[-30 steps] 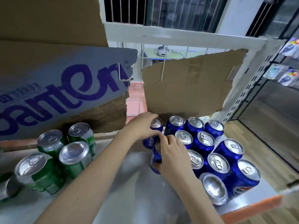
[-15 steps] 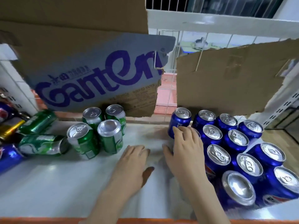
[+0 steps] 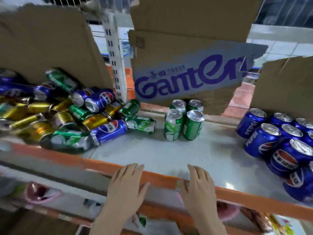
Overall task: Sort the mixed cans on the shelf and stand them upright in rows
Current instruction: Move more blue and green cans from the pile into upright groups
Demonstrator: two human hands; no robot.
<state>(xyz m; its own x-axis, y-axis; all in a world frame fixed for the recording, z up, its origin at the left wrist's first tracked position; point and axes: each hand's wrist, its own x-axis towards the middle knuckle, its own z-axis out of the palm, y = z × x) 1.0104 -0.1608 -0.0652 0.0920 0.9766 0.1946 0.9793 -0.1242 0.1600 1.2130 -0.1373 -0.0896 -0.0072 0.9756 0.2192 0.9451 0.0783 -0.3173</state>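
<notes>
While four green aluminium cans [image 3: 183, 122] and the blue Pepsi cans [image 3: 277, 138] are standing sorted, a mixed pile of fallen cans [image 3: 67, 114] is awaiting; left hand [image 3: 126, 185] and right hand [image 3: 198, 187] are hovering flat, empty.

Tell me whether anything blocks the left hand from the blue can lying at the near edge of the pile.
Nothing visible does. The left hand is open over the shelf's orange front edge, and the lying blue can sits at the pile's near right side with bare shelf before it. A lying green can lies right beside it.
</notes>
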